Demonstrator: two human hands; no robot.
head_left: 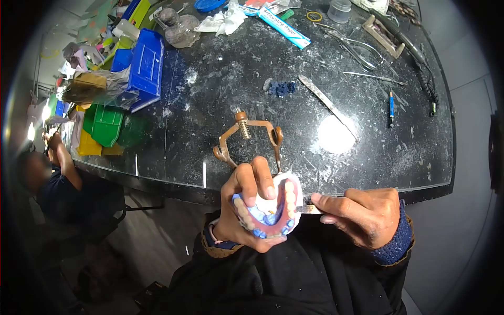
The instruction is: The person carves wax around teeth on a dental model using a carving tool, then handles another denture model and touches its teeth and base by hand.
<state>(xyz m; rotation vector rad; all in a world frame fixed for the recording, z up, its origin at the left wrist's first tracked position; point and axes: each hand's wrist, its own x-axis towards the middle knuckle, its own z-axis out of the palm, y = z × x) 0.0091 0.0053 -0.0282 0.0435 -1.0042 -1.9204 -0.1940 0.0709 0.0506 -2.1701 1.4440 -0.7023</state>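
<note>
A dental model [290, 202] with pink wax, a row of pale teeth and blue patches rests in my left hand [247, 191], whose fingers wrap round it. Attached behind the model, a brown metal articulator frame [251, 124] with a spring reaches over the table edge. My right hand [362, 215] is closed on a flat metal blade tool [308, 209]. The tip of that tool touches or lies very near the model's right side; its handle is hidden in my fingers.
On the black table [210, 89] lie a long knife [328, 107], blue crumbs [282, 88], a blue pencil [391, 109], pliers [357, 50] and an articulating paper box [283, 27]. Blue [147, 71] and green [106, 125] bins stand left. Another person's arm [65, 160] shows far left.
</note>
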